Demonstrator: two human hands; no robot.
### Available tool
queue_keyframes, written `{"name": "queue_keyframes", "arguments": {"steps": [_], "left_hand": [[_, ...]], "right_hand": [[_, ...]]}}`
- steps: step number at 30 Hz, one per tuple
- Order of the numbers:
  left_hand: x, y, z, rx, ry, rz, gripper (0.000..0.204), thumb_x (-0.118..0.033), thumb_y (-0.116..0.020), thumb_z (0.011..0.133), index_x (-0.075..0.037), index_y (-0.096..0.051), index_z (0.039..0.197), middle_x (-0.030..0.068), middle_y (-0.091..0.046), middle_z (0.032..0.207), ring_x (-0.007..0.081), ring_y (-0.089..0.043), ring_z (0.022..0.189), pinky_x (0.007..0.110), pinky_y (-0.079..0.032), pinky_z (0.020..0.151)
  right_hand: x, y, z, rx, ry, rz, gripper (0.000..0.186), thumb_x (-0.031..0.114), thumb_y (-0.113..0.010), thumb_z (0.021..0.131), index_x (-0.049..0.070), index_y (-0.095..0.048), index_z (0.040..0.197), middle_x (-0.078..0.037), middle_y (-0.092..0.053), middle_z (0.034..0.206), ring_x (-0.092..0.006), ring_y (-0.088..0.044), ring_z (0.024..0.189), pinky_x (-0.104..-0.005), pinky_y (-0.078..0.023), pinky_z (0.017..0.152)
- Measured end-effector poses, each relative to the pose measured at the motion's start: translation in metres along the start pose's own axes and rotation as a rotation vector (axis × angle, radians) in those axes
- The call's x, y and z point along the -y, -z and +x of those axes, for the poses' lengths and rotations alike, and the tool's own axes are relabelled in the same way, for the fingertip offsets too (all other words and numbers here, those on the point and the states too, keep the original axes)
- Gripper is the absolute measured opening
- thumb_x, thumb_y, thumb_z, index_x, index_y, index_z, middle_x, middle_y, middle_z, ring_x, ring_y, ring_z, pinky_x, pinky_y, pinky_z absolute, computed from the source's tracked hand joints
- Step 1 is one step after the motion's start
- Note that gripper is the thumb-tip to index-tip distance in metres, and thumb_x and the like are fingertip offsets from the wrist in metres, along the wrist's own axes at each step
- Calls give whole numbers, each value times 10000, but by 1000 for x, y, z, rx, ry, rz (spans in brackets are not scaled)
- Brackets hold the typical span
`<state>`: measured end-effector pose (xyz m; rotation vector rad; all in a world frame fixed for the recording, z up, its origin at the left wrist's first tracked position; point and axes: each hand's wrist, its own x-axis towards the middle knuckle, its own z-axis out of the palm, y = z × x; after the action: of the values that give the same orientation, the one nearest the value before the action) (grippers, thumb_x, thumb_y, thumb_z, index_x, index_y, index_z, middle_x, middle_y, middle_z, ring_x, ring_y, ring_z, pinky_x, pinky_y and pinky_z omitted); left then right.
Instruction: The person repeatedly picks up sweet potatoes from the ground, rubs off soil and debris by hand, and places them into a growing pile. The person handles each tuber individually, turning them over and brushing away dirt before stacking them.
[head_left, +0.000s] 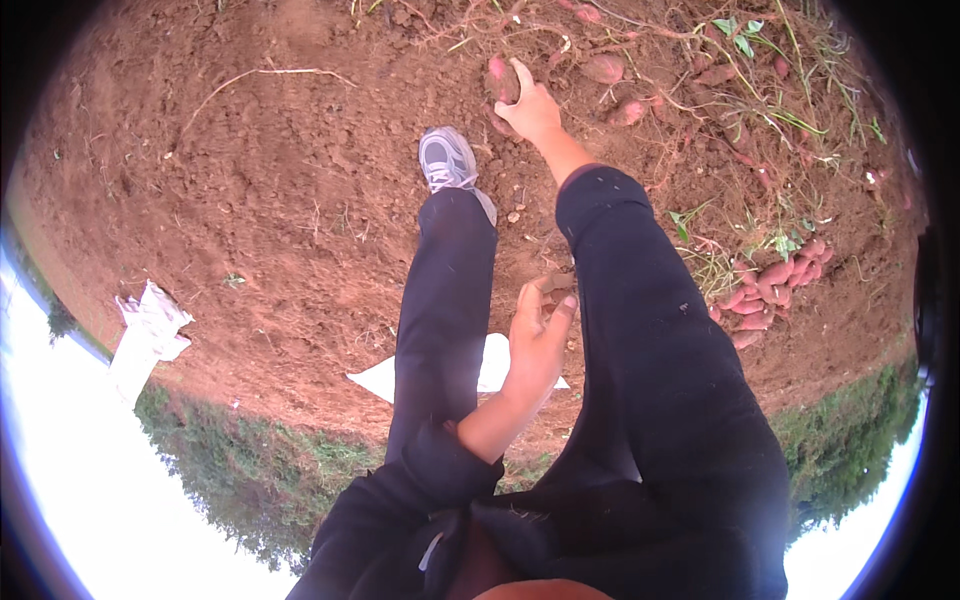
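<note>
My right hand (530,108) reaches far forward in a dark sleeve and grips a reddish sweet potato (499,80) half set in the soil. More sweet potatoes (604,68) lie among roots and vines just right of it. My left hand (540,330) hangs lower between my leg and right arm, palm up, fingers apart. A small brown lump (558,283) sits at its fingertips; whether it is held I cannot tell. My grey shoe (447,160) stands on the bare earth left of the right hand.
A pile of several red sweet potatoes (770,290) lies at the right beside green weeds. A white sack (150,330) lies on the soil at the left, and another white sheet (495,368) lies behind my leg. Grass borders the reddish-brown field.
</note>
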<state>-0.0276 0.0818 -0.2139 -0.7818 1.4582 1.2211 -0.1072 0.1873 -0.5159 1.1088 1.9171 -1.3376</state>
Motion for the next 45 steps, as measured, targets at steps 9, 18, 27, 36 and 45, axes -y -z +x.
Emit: {"name": "queue_keyframes", "arguments": {"steps": [9, 18, 27, 36, 45], "left_hand": [[-26, -7, 26, -130, -284, -71, 358, -233, -502, 965, -4, -476, 1239, 109, -539, 1166, 188, -522, 1051, 328, -402, 933], [-55, -69, -64, 195, -158, -116, 386, -380, -445, 998, -64, -533, 1202, 52, -550, 1120, 157, -507, 1078, 329, -414, 922], [-102, -127, -227, 282, -92, -208, 421, -420, -440, 998, -84, -498, 1244, 43, -538, 1158, 157, -510, 1071, 331, -439, 895], [-130, -181, -318, 418, -427, -138, 529, -459, -434, 986, -35, -481, 1299, 99, -522, 1282, 198, -501, 1159, 362, -391, 1012], [-136, -208, -380, 428, -694, -59, 259, -272, -554, 970, -35, -529, 1071, 34, -568, 991, 116, -533, 935, 262, -452, 817]], "right_hand": [[16, 115, -162, 426, -142, 1166, 792, 167, -669, 819, 56, -225, 1465, -133, -547, 1257, -219, -548, 1147, -334, -463, 935], [50, 204, -378, 60, 160, 567, 840, 177, -771, 681, 8, -347, 1386, -185, -444, 1343, -253, -427, 1276, -360, -359, 1053], [109, 285, -522, -383, 486, 327, 685, 305, -707, 816, 41, -398, 1367, -172, -481, 1318, -321, -466, 1244, -389, -356, 1050], [139, 350, -599, -442, 612, 628, 485, 303, -590, 921, 30, -485, 1307, -181, -530, 1294, -281, -478, 1252, -355, -348, 1042], [155, 386, -640, -629, 704, 521, 311, 210, -545, 947, 39, -552, 1206, -153, -611, 1147, -243, -578, 1104, -338, -425, 950]]}}
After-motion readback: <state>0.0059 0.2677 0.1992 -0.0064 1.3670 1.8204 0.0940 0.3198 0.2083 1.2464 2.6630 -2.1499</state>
